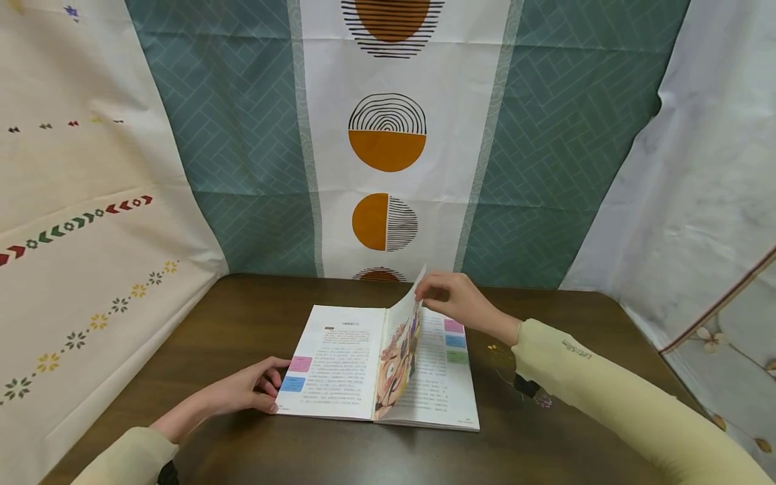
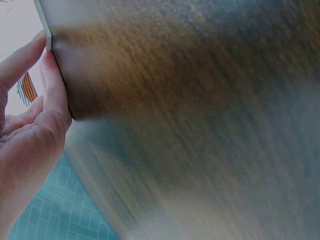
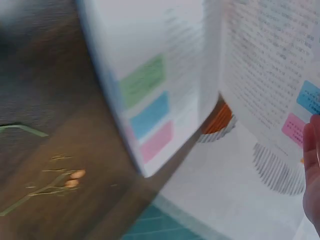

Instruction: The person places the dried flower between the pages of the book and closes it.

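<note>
An open book lies on the dark wooden table, its pages covered in small print with coloured boxes along the outer margins. My right hand pinches the upper outer edge of one raised leaf, which stands nearly upright over the spine and has a colourful picture on its left face. In the right wrist view, printed text and coloured boxes show on the leaf's other face, with my fingers at its edge. My left hand grips the book's lower left edge between thumb and fingers, also seen close up in the left wrist view.
The brown table extends around the book on all sides. Behind it hangs a green and white cloth with orange shapes. A cream patterned cloth hangs at the left, and a pale marbled one at the right.
</note>
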A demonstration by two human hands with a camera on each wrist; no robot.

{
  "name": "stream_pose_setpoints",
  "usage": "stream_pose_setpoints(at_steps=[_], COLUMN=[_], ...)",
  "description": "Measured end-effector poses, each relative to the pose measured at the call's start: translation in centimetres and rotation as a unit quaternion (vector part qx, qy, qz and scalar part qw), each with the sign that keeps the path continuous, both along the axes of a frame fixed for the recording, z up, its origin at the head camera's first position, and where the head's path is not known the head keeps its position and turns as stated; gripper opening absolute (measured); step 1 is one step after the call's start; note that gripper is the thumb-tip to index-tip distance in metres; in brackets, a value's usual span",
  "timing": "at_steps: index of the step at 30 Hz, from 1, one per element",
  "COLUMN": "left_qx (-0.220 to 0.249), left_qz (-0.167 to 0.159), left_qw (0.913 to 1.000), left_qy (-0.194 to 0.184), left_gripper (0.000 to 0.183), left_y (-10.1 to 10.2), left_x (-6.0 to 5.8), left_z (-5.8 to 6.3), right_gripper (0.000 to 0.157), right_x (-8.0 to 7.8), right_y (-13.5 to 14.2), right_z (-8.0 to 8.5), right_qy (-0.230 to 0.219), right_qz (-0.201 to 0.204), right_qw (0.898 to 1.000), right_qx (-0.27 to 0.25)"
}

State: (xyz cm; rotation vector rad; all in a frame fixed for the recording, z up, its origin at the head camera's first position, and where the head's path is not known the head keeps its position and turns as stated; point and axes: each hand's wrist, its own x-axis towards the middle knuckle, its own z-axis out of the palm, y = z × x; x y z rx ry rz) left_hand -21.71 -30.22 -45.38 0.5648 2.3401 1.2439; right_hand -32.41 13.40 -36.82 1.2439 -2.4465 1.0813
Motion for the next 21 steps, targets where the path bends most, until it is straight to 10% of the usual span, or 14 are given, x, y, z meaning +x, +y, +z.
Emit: stream_pose_setpoints(at_steps=[21], left_qx=[0.014], left_qz=[-0.002], left_qw=[0.9999], left_qy=[-0.005], left_gripper=[0.079], left_y=[-0.1], left_x=[0.2], left_z=[0.0], right_gripper=[0.005], right_x=[-1.6], right_y=[-10.6], right_z=[2.3], right_qy=[0.04], right_qz=[0.058], right_qw=[0.994], right_qx=[0.082])
